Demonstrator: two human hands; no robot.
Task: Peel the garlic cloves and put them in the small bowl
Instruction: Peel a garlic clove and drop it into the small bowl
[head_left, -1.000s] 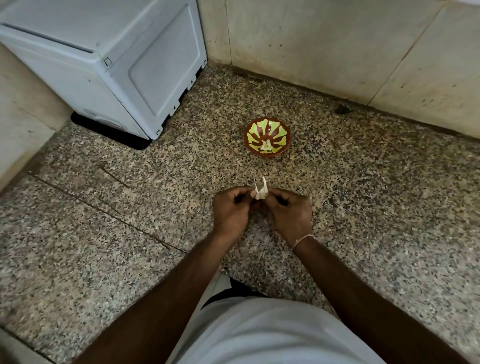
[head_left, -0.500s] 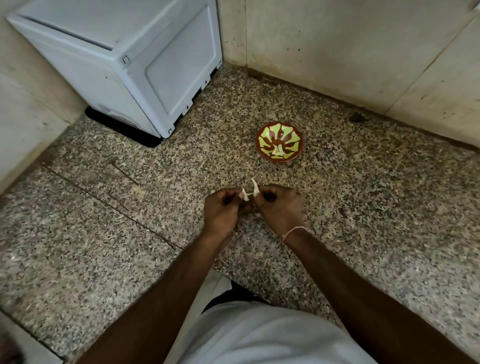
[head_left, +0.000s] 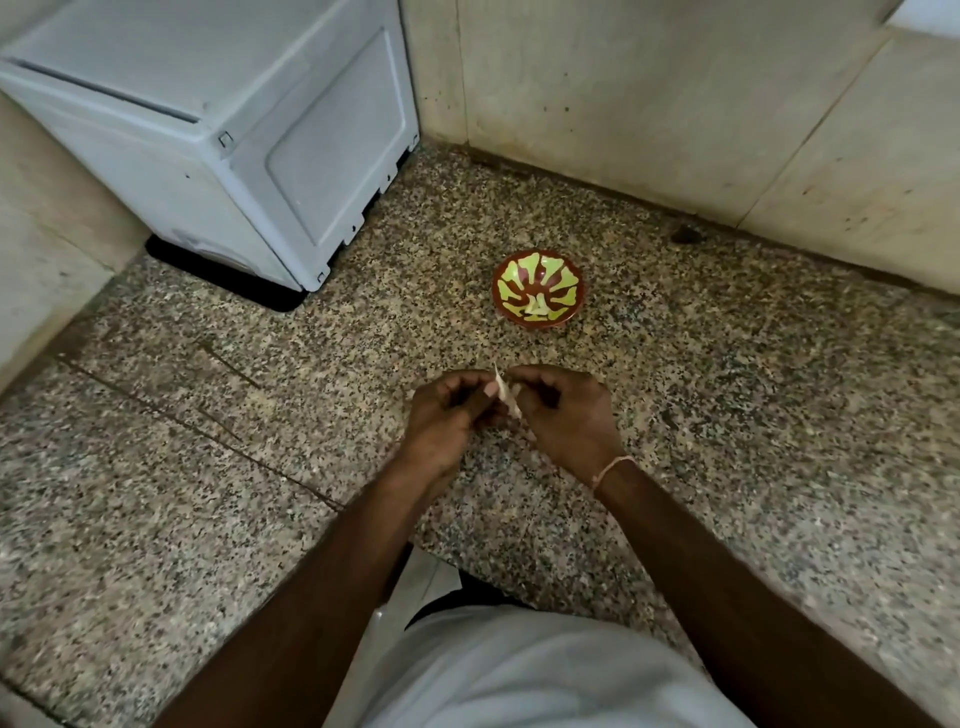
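left hand (head_left: 441, 415) and right hand (head_left: 563, 413) meet at frame centre, fingers curled, both pinching one small pale garlic clove (head_left: 506, 397); a papery strip of skin sticks up between them. judged: clove is light and firm, slick once bare; skin is thin, tears easily, best nipped at the tip. small round red bowl with yellow-green pattern (head_left: 566, 275) sits just above the hands on speckled granite counter (head_left: 208, 493), pale pieces inside. grey-white boxy appliance (head_left: 208, 130) upper left.
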